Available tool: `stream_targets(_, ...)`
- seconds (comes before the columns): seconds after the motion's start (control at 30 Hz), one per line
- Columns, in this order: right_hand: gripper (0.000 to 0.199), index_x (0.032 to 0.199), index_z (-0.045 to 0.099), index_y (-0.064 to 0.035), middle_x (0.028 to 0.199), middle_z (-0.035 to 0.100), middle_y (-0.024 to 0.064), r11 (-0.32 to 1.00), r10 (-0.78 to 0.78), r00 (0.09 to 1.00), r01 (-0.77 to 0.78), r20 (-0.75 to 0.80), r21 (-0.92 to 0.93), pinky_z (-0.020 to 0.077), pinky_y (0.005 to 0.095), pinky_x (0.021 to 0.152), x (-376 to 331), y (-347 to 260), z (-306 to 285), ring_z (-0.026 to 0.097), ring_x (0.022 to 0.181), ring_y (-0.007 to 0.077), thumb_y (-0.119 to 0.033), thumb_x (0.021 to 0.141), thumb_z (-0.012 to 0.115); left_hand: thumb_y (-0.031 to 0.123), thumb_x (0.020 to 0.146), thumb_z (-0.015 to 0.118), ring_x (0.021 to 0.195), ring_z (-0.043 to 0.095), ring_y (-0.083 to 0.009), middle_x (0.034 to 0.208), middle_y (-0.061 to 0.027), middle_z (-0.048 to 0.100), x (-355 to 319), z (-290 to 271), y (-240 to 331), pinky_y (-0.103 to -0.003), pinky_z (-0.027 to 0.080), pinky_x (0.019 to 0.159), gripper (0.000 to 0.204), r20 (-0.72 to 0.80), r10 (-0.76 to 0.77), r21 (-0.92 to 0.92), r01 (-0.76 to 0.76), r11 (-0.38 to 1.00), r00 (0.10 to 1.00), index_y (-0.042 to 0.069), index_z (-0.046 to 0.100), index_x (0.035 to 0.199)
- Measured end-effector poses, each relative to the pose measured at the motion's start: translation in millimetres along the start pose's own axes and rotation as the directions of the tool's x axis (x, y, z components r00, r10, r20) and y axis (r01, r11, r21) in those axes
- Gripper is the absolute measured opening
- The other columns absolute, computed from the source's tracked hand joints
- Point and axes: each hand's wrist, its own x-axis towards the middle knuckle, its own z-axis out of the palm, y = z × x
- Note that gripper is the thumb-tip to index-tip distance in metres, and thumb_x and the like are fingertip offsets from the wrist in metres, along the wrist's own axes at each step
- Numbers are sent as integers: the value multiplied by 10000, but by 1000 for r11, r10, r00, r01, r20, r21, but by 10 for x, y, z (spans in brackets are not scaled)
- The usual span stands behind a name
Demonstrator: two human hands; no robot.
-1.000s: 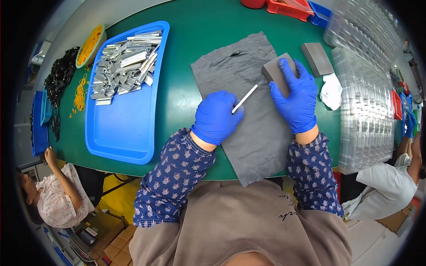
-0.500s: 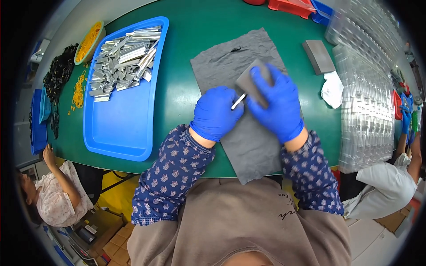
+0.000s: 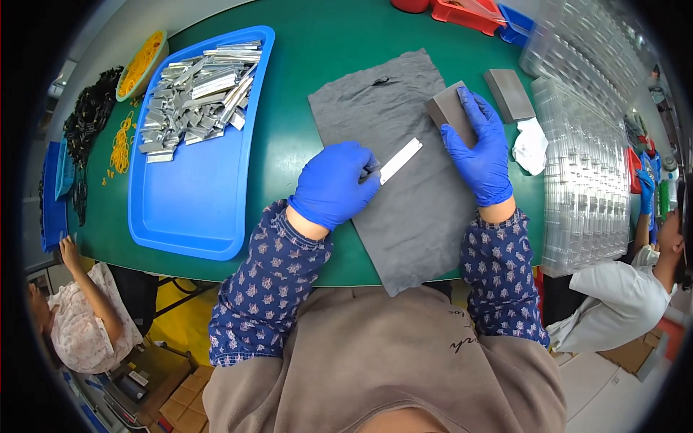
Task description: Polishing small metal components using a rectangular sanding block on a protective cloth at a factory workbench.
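Note:
Over the dark grey cloth [image 3: 419, 238], my blue-gloved left hand [image 3: 333, 180] pinches one end of a flat silvery metal strip [image 3: 401, 160]. The strip points up and to the right, and small holes show near its ends. My right hand [image 3: 478, 155], also in a blue glove, grips a grey rectangular block [image 3: 449, 112] at the cloth's right edge. Block and strip are apart. A second grey block [image 3: 510, 95] rests on the green table [image 3: 289, 86] beyond my right hand, with a crumpled white wad [image 3: 530, 147] against its near end.
A blue tray [image 3: 189, 216] at left holds a heap of metal pieces [image 3: 206, 90]. Yellow bands fill a bowl [image 3: 142, 65] beside black cords [image 3: 90, 123]. Clear plastic trays [image 3: 583, 173] are stacked at right. Red bins [image 3: 469, 13] stand far back. One person sits on each side.
My right hand has moved right with the block, away from the strip. More of the strip now shows beyond my left hand, which has shifted slightly left.

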Motion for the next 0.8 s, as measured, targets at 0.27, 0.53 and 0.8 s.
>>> stream_targets(0.27, 587, 1310, 560, -78, 1266, 544, 222, 993, -23, 953, 58, 302, -107, 419, 398, 1004, -118, -404, -186, 536, 1155, 358, -159, 748, 709, 169, 763, 661, 705, 613, -265, 774, -122, 622, 58, -57, -123, -354, 479, 640, 135, 79, 16, -51, -12, 999, 997, 42, 673, 809)
stream_targets(0.53, 573, 1281, 565, -79, 1218, 542, 261, 886, -35, 938, 189, 344, -424, 454, 458, 858, -245, -634, -48, 561, 997, 394, -285, 757, 673, 186, 740, 633, 784, 622, -320, 805, -110, 646, 73, -38, -85, -424, 502, 688, 89, 70, -35, -17, 36, 999, 997, 115, 684, 753)
stream_targets(0.8, 576, 1295, 565, -82, 1161, 564, 301, 853, -16, 916, 221, 400, -473, 474, 454, 866, -84, -610, -97, 578, 971, 433, -279, 765, 675, 204, 743, 639, 787, 622, -320, 798, -108, 640, 58, -11, -112, -428, 500, 682, 92, 38, 1, 5, -1, 1000, 999, 124, 684, 749)
